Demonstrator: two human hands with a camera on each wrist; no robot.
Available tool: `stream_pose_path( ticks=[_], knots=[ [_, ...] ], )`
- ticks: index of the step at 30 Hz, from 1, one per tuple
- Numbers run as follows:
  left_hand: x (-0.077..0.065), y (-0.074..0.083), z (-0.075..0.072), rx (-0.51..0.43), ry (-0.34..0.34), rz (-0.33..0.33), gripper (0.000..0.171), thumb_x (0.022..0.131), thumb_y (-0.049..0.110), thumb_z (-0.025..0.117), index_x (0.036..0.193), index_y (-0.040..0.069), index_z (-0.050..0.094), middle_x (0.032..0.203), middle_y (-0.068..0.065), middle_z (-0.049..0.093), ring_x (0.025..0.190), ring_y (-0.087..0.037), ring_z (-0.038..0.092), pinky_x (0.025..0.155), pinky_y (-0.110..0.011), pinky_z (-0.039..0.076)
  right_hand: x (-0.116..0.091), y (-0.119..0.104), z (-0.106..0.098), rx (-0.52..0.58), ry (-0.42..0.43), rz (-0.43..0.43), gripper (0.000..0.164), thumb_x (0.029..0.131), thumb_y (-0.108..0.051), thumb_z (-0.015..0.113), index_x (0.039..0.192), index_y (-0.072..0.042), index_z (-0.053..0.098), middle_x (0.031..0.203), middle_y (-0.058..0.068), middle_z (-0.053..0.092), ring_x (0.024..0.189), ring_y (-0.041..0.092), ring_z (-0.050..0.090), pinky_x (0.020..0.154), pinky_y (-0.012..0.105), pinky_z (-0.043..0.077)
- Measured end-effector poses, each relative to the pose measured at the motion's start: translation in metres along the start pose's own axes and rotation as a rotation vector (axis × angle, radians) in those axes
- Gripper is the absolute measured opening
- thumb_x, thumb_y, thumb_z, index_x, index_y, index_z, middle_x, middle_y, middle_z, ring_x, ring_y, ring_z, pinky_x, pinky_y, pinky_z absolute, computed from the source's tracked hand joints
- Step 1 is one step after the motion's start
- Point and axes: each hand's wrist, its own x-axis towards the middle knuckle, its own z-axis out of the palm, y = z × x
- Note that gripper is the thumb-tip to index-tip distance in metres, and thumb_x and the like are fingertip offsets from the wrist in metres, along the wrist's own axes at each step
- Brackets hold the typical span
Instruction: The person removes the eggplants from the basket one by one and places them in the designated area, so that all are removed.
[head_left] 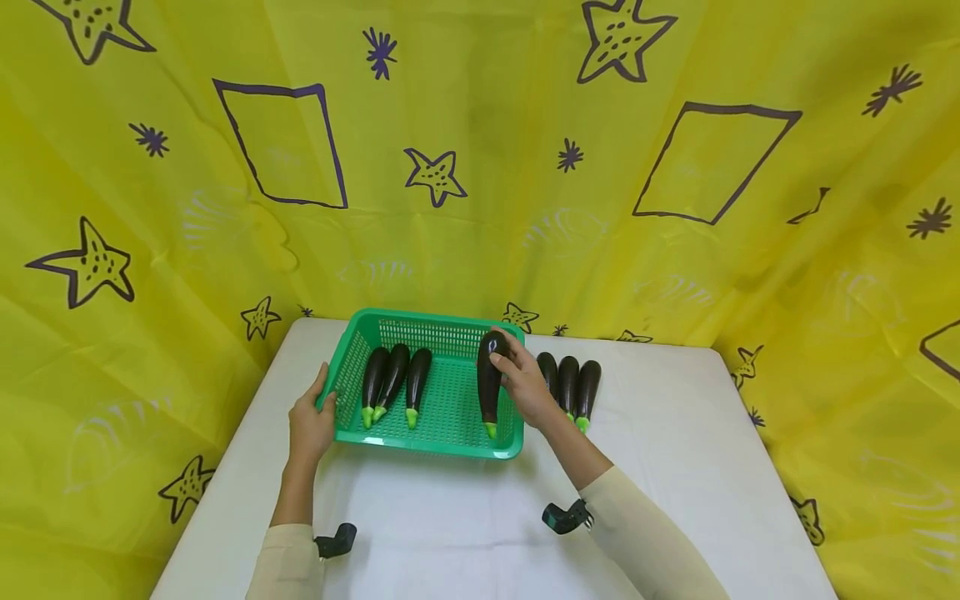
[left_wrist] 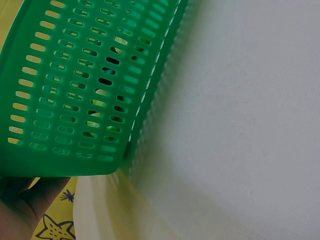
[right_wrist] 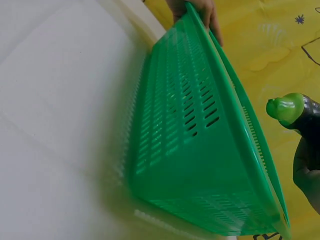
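A green plastic basket stands on the white table, with several eggplants in view around it. Three dark eggplants with green stem ends lie in its left half. My left hand grips the basket's left rim; in the left wrist view its fingers are at the basket's end. Over the basket's right side, my right hand holds another eggplant, stem end pointing down toward me. That eggplant's green stem end shows above the rim in the right wrist view.
Three more eggplants lie side by side on the white table, just right of the basket. Behind and on both sides hangs a yellow curtain with starfish drawings. Black camera mounts sit at both wrists.
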Motion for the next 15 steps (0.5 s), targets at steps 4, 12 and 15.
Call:
stream_pose_path(
  ticks=[4, 12, 15],
  knots=[
    [0.0, 0.001, -0.002, 0.002, -0.005, -0.009, 0.056, 0.11, 0.003, 0.049, 0.164, 0.009, 0.033, 0.163, -0.022, 0.033, 0.152, -0.045, 0.028, 0.121, -0.058, 0.027, -0.006, -0.006, -0.005, 0.007, 0.009, -0.004, 0.057, 0.111, -0.007, 0.045, 0.165, -0.004, 0.027, 0.154, 0.026, 0.04, 0.114, 0.016, 0.063, 0.09, 0.029, 0.056],
    [0.0, 0.001, -0.001, -0.007, -0.006, -0.008, 0.056, 0.11, 0.002, 0.049, 0.164, 0.007, 0.033, 0.163, -0.023, 0.034, 0.152, -0.045, 0.029, 0.12, -0.059, 0.028, -0.022, -0.01, -0.016, -0.002, 0.029, -0.031, 0.058, 0.112, -0.009, 0.045, 0.166, -0.003, 0.025, 0.161, 0.029, 0.034, 0.117, 0.017, 0.062, 0.096, 0.03, 0.055],
    [0.0, 0.002, 0.0, -0.004, -0.005, -0.009, 0.057, 0.11, 0.003, 0.049, 0.164, 0.008, 0.033, 0.163, -0.023, 0.034, 0.151, -0.046, 0.029, 0.12, -0.059, 0.028, -0.029, -0.011, -0.021, -0.01, 0.065, -0.031, 0.058, 0.112, -0.008, 0.046, 0.165, -0.002, 0.026, 0.161, 0.027, 0.035, 0.12, 0.014, 0.061, 0.096, 0.029, 0.055]
  ],
)
